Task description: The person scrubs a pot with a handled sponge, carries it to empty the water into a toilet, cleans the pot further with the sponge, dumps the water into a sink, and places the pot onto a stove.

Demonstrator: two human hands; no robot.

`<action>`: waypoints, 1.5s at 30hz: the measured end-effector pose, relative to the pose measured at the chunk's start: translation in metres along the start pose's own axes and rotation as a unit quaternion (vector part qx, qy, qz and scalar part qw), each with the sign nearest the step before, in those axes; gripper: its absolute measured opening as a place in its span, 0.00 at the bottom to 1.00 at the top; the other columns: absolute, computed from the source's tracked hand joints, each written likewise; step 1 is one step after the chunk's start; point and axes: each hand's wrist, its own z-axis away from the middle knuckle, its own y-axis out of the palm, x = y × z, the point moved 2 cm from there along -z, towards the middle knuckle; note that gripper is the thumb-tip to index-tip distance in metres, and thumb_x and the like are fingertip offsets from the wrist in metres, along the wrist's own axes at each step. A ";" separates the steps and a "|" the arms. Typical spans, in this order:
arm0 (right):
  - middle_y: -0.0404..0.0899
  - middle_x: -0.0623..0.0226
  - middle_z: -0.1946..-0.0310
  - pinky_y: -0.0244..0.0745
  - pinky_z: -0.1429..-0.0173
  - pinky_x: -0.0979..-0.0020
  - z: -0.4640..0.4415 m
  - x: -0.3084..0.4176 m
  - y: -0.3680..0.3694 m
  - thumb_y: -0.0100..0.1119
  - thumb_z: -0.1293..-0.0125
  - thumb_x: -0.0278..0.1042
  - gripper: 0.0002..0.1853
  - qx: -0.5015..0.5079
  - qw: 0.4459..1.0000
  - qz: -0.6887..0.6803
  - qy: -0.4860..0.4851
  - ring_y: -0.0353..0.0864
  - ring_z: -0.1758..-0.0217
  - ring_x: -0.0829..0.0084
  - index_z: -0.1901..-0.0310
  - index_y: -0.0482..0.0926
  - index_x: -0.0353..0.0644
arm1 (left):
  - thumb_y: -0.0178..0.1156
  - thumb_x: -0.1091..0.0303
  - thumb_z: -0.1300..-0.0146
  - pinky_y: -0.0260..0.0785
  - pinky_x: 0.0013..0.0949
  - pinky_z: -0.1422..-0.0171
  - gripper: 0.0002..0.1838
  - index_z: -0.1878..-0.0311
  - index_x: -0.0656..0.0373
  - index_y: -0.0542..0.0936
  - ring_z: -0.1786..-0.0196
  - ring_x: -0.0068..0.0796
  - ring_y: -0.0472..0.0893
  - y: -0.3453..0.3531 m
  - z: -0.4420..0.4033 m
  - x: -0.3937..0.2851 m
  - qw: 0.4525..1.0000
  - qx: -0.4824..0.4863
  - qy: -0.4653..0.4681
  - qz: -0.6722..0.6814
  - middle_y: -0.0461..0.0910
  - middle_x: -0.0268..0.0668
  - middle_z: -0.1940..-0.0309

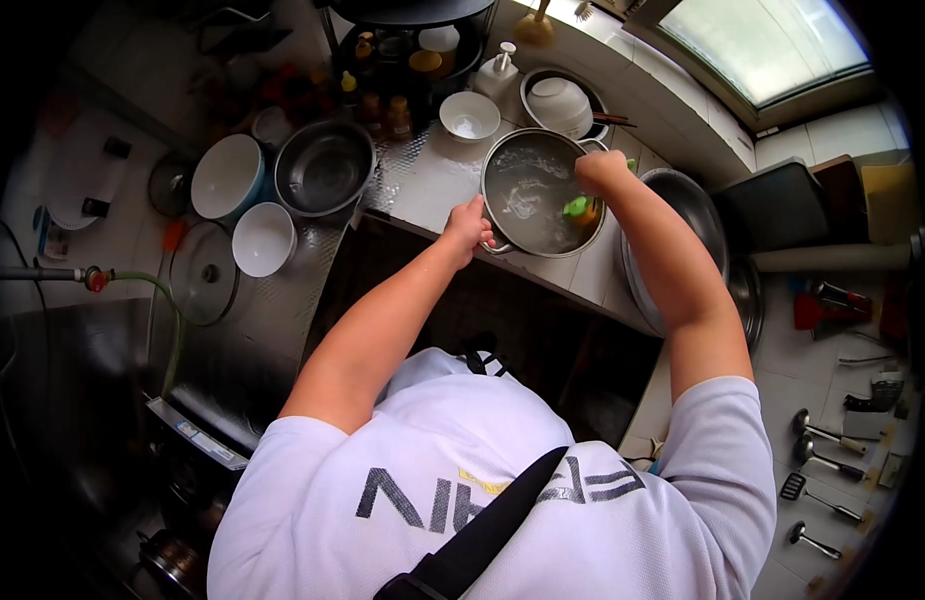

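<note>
Apparently braced by your grip, the pot (484, 182) of cloudy water (527, 172) sits between your hands. Your left hand (469, 229) curls around its near handle (498, 248); your right hand (602, 173) closes fist-like over its opposite side, any hold hidden. Below that fist lies a green-and-orange object (579, 207); beyond your left, presumably within reach, a white bowl (469, 116).

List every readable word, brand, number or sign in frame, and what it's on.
White shirt: large dark letters, upside down, crossed by black strap; no whole word readable.
Pale strip, lower left: marks too small to read.
Small bottles: any labels too small, dark.
Nothing else legible.
</note>
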 end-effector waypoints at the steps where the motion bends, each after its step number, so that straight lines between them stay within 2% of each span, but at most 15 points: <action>1: 0.83 0.63 0.51 0.78 0.56 0.64 -0.004 0.001 -0.004 0.59 0.40 0.36 0.12 -0.015 1.000 0.011 -0.002 0.85 0.52 0.64 0.56 0.85 0.50 | 0.40 0.51 0.26 0.69 0.32 0.76 0.18 0.54 0.57 0.70 0.85 0.19 0.63 -0.001 0.000 0.000 1.000 0.000 0.000 -0.007 0.63 0.29 0.81; 5: 0.84 0.65 0.59 0.77 0.60 0.63 -0.007 0.009 -0.020 0.55 0.38 0.39 0.11 -0.158 0.986 0.037 -0.040 0.85 0.57 0.63 0.57 0.83 0.52 | 0.39 0.50 0.25 0.68 0.31 0.75 0.18 0.67 0.50 0.65 0.85 0.18 0.61 0.001 0.001 0.000 1.000 0.012 0.006 -0.003 0.60 0.24 0.83; 9: 0.79 0.68 0.65 0.75 0.59 0.64 -0.008 0.018 -0.023 0.54 0.39 0.35 0.09 -0.351 0.918 0.032 -0.183 0.82 0.59 0.66 0.57 0.77 0.53 | 0.39 0.51 0.25 0.68 0.30 0.75 0.17 0.66 0.51 0.67 0.85 0.18 0.61 0.003 0.003 -0.001 1.000 0.000 0.004 0.010 0.60 0.24 0.83; 14: 0.76 0.69 0.63 0.75 0.57 0.65 -0.006 0.025 -0.019 0.53 0.39 0.33 0.09 -0.372 0.896 0.045 -0.239 0.80 0.57 0.66 0.57 0.76 0.54 | 0.38 0.52 0.25 0.68 0.30 0.74 0.17 0.65 0.52 0.68 0.86 0.18 0.60 0.003 0.008 -0.003 1.000 0.006 0.011 -0.007 0.60 0.23 0.83; 17: 0.79 0.66 0.64 0.77 0.58 0.63 -0.013 0.011 -0.006 0.52 0.39 0.34 0.09 -0.335 0.933 0.015 -0.131 0.82 0.57 0.64 0.58 0.79 0.54 | 0.41 0.51 0.26 0.69 0.33 0.75 0.18 0.59 0.57 0.69 0.85 0.21 0.63 -0.003 -0.004 0.005 1.000 0.015 0.010 0.015 0.63 0.28 0.81; 21: 0.84 0.59 0.61 0.79 0.57 0.60 -0.011 -0.010 0.010 0.52 0.40 0.34 0.10 -0.177 0.983 -0.056 -0.010 0.85 0.57 0.58 0.64 0.84 0.49 | 0.41 0.51 0.26 0.69 0.33 0.74 0.18 0.58 0.56 0.69 0.85 0.20 0.63 -0.002 -0.005 0.005 1.000 0.012 0.011 0.023 0.63 0.28 0.81; 24: 0.84 0.55 0.59 0.79 0.53 0.58 0.007 -0.010 0.014 0.48 0.37 0.33 0.12 -0.079 0.991 -0.091 0.060 0.84 0.54 0.56 0.60 0.83 0.43 | 0.40 0.51 0.25 0.69 0.32 0.75 0.17 0.61 0.55 0.69 0.85 0.19 0.62 -0.001 -0.002 0.003 1.000 0.012 0.018 0.018 0.61 0.27 0.82; 27: 0.84 0.54 0.57 0.80 0.51 0.59 0.011 -0.008 0.032 0.53 0.40 0.34 0.14 -0.039 0.991 -0.119 0.056 0.85 0.53 0.58 0.57 0.84 0.42 | 0.39 0.51 0.25 0.69 0.30 0.76 0.17 0.65 0.51 0.67 0.85 0.17 0.60 0.003 0.007 -0.001 1.000 0.010 0.020 0.007 0.59 0.24 0.83; 29: 0.84 0.54 0.57 0.81 0.55 0.59 0.029 0.002 0.016 0.54 0.42 0.32 0.14 0.109 0.988 -0.103 -0.021 0.86 0.55 0.58 0.57 0.84 0.41 | 0.39 0.52 0.25 0.69 0.29 0.76 0.17 0.65 0.51 0.67 0.85 0.17 0.61 0.003 0.006 0.000 1.000 0.003 0.014 0.022 0.59 0.24 0.83; 31: 0.84 0.56 0.61 0.82 0.63 0.63 0.028 0.012 0.016 0.56 0.47 0.26 0.13 0.265 0.952 -0.147 -0.048 0.86 0.62 0.60 0.59 0.83 0.37 | 0.39 0.52 0.25 0.68 0.29 0.76 0.17 0.65 0.51 0.67 0.85 0.17 0.61 0.004 0.006 0.000 1.000 0.009 0.019 0.015 0.59 0.24 0.83; 33: 0.81 0.59 0.75 0.78 0.71 0.67 0.030 0.024 0.020 0.55 0.46 0.28 0.08 0.240 0.934 -0.249 -0.087 0.82 0.75 0.66 0.69 0.83 0.37 | 0.39 0.51 0.25 0.69 0.29 0.76 0.17 0.66 0.51 0.66 0.85 0.18 0.61 0.004 0.005 0.000 1.000 0.012 0.023 0.010 0.59 0.24 0.83; 35: 0.82 0.63 0.78 0.73 0.77 0.70 0.027 0.040 0.032 0.54 0.44 0.31 0.08 0.251 0.882 -0.389 -0.086 0.79 0.81 0.71 0.69 0.82 0.38 | 0.40 0.51 0.25 0.69 0.30 0.76 0.17 0.66 0.51 0.65 0.85 0.18 0.61 0.003 0.005 0.000 1.000 0.012 0.023 0.008 0.59 0.24 0.83; 38: 0.82 0.64 0.75 0.71 0.79 0.70 0.004 0.058 0.035 0.55 0.43 0.29 0.08 0.203 0.868 -0.438 -0.116 0.77 0.81 0.73 0.64 0.80 0.36 | 0.40 0.51 0.25 0.69 0.30 0.76 0.17 0.67 0.51 0.64 0.85 0.18 0.60 0.001 0.000 0.003 1.000 0.009 0.024 0.016 0.58 0.25 0.83; 43: 0.79 0.62 0.74 0.67 0.81 0.71 -0.017 0.068 0.048 0.55 0.38 0.28 0.07 0.108 0.726 -0.678 0.030 0.73 0.81 0.75 0.63 0.78 0.32 | 0.41 0.51 0.25 0.69 0.31 0.76 0.17 0.68 0.50 0.64 0.85 0.18 0.60 0.002 0.001 0.002 1.000 0.004 0.019 0.006 0.58 0.24 0.83; 45: 0.78 0.62 0.72 0.65 0.81 0.72 -0.022 0.069 0.060 0.53 0.36 0.28 0.07 0.094 0.621 -0.773 0.092 0.71 0.79 0.76 0.62 0.76 0.32 | 0.41 0.51 0.25 0.69 0.31 0.76 0.17 0.68 0.50 0.63 0.85 0.18 0.60 0.001 0.001 0.002 1.000 0.006 0.019 0.007 0.58 0.24 0.83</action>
